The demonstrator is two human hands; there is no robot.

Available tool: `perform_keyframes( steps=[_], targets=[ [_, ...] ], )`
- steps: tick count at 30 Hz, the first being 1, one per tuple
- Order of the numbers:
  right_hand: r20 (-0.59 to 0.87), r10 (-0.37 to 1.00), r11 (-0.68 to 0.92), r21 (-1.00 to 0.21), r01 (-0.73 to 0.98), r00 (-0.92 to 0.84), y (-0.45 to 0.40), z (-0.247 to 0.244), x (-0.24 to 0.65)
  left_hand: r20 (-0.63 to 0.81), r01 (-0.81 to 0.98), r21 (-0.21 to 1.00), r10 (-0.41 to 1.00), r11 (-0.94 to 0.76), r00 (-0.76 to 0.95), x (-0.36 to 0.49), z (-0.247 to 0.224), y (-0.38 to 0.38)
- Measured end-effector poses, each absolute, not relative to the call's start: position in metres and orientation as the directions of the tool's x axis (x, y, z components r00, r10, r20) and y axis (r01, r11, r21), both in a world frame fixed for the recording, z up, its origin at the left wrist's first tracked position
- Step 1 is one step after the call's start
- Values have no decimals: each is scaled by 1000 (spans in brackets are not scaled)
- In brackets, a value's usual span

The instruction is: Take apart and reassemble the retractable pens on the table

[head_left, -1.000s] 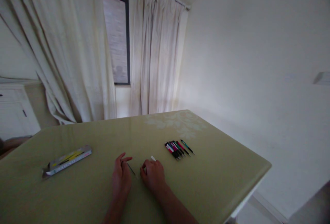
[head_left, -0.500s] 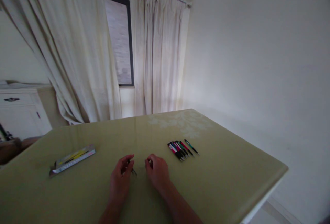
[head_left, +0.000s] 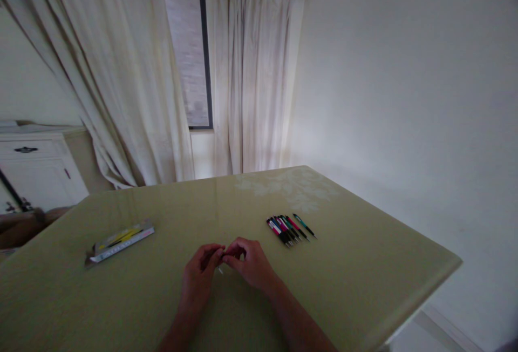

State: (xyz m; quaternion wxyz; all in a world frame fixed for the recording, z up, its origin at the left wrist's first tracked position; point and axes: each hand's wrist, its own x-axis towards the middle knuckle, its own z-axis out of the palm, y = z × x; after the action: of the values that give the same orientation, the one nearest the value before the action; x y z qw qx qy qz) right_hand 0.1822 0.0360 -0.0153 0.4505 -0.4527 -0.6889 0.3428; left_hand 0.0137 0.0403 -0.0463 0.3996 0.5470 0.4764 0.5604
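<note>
Near the front middle of the table, my left hand point(head_left: 201, 272) and my right hand point(head_left: 250, 263) meet at the fingertips. Both have their fingers pinched together. A small thin piece, pale at its tip, pokes out below the left fingertips; the rest of it is hidden. What the right fingers grip is too small to tell. To the right of my hands lies a row of several pens point(head_left: 286, 230) in pink, blue, green and red with black grips. One green pen point(head_left: 304, 225) lies slightly apart at the row's right end.
An open box point(head_left: 121, 243) with yellow and black items in it lies on the left of the table point(head_left: 182, 211). At the far left edge, part of a person's arm point(head_left: 24, 225) shows beside a white cabinet point(head_left: 40, 174). Curtains and a wall stand behind.
My hands have come together from a small gap, and their fingertips now meet. The view has shifted slightly, so the table and items appear a little to the right and higher.
</note>
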Motion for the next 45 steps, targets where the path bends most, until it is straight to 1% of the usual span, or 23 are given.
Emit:
perform_keyframes(
  steps=[1, 3, 5, 7, 9, 11, 14, 19, 22, 24, 26, 29, 31, 34, 37, 45],
  targets=[
    [313, 935, 353, -861, 366, -167, 36, -15, 184, 238, 138, 964, 968, -225, -83, 13, -47, 40],
    [316, 942, 325, -791, 517, -109, 38, -17, 188, 262, 323, 921, 959, -216, -105, 10, -50, 39],
    [315, 947, 273, -692, 669, -61, 41, -19, 191, 319, 536, 815, 942, -217, -104, 7, -56, 39],
    [309, 950, 232, -596, 768, -47, 43, -23, 193, 373, 698, 673, 927, -245, -35, 5, -64, 38],
    [306, 951, 213, -529, 821, -49, 45, -26, 194, 366, 778, 575, 930, -253, 32, 4, -70, 37],
    [303, 952, 203, -489, 848, -52, 45, -28, 193, 336, 807, 535, 940, -249, 67, 4, -74, 36],
    [299, 953, 198, -468, 861, -57, 46, -31, 192, 317, 807, 531, 944, -259, 95, 5, -74, 36],
    [300, 950, 228, -476, 849, -87, 46, -32, 191, 322, 792, 550, 942, -264, 91, 7, -74, 34],
    [346, 936, 246, -527, 813, -59, 47, -31, 194, 348, 767, 584, 936, -265, 58, 8, -72, 33],
    [403, 914, 238, -614, 753, 39, 52, -30, 200, 380, 729, 631, 925, -265, 7, 10, -66, 33],
    [432, 881, 206, -717, 666, 193, 59, -31, 209, 393, 667, 704, 916, -246, -78, 10, -59, 33],
    [395, 843, 152, -827, 542, 365, 70, -36, 224, 307, 553, 819, 931, -151, -200, 8, -49, 32],
    [364, 833, 131, -861, 491, 417, 75, -42, 230, 242, 513, 855, 935, -79, -260, 6, -44, 32],
    [353, 830, 119, -868, 482, 432, 80, -50, 232, 195, 492, 870, 927, -12, -321, 5, -41, 32],
    [366, 820, 118, -860, 496, 440, 82, -56, 229, 165, 485, 875, 932, 13, -322, 7, -38, 29],
    [359, 820, 107, -862, 496, 447, 81, -55, 227, 226, 480, 876, 923, -52, -311, 13, -35, 27]
  ],
)
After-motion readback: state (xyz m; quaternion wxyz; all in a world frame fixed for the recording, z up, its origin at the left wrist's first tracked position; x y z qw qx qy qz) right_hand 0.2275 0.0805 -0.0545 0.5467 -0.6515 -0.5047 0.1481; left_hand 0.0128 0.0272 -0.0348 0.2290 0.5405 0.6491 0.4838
